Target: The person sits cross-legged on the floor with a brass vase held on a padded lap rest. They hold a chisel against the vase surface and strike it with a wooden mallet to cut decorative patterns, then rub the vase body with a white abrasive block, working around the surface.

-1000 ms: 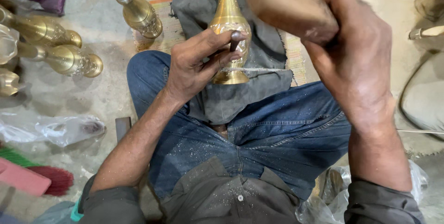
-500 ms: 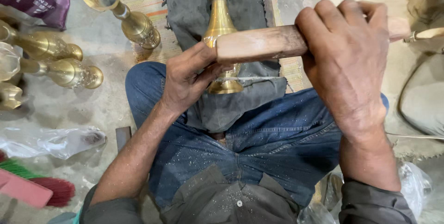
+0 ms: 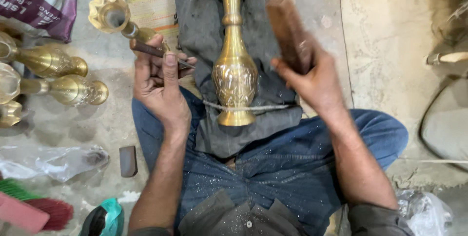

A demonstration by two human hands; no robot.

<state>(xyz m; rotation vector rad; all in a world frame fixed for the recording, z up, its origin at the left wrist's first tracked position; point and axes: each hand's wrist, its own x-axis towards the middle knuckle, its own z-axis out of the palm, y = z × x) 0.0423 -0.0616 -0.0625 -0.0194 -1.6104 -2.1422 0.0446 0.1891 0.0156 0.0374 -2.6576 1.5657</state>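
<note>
Head view: an engraved brass vase (image 3: 234,70) lies at centre frame on a dark cloth (image 3: 204,31) across the lap. The left hand (image 3: 158,82) grips a thin chisel (image 3: 151,49) beside it; the right hand (image 3: 312,77) holds a raised wooden mallet (image 3: 288,31). A glancing blow could slip the chisel and scar the engraving.

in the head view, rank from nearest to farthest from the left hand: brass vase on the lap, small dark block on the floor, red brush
From the left hand:
1. Brass vase on the lap, just to its right.
2. Small dark block, on the floor below it.
3. Red brush, far lower left corner.
</note>
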